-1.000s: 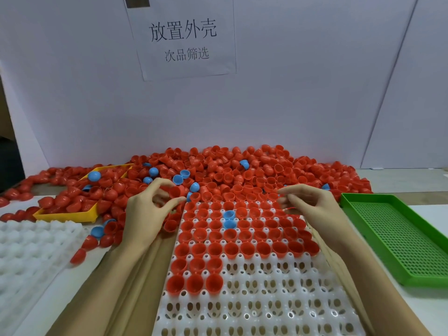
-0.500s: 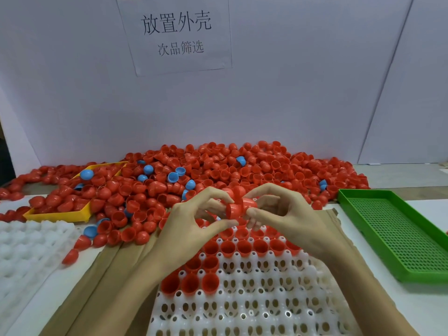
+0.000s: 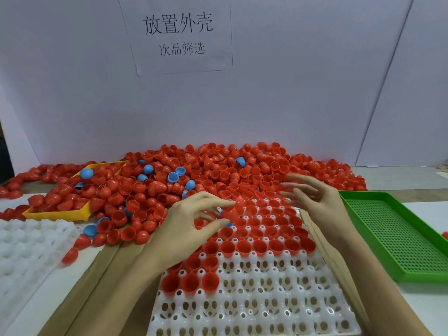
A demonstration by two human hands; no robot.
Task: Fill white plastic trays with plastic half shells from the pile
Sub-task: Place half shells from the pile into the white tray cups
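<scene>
The left hand (image 3: 191, 229) pinches a red shell (image 3: 233, 209) between thumb and fingertips, its grip narrow round it, just above the far rows of the white tray (image 3: 254, 311) at the near middle of the desk (image 3: 426, 209). The right hand (image 3: 320, 202) hovers beside it over the tray's far right part, fingers spread wide and holding nothing. The tray's far rows are full of red shells sitting mouth up; the near rows are bare, and three more shells sit at the left of a part-filled row. The pile (image 3: 218, 170) lies along the far edge of the desk and touches the tray's far edge. As I judge it, the risks are these: the held shell looks tilted, so it may seat crooked or dome up and rock out of its cup; a loose pinch could drop it among the seated shells and knock them askew; a blue shell (image 3: 173, 177) from the pile may get mixed in; and shells at the pile's edge may spill onto the filled rows if a hand sweeps them.
</scene>
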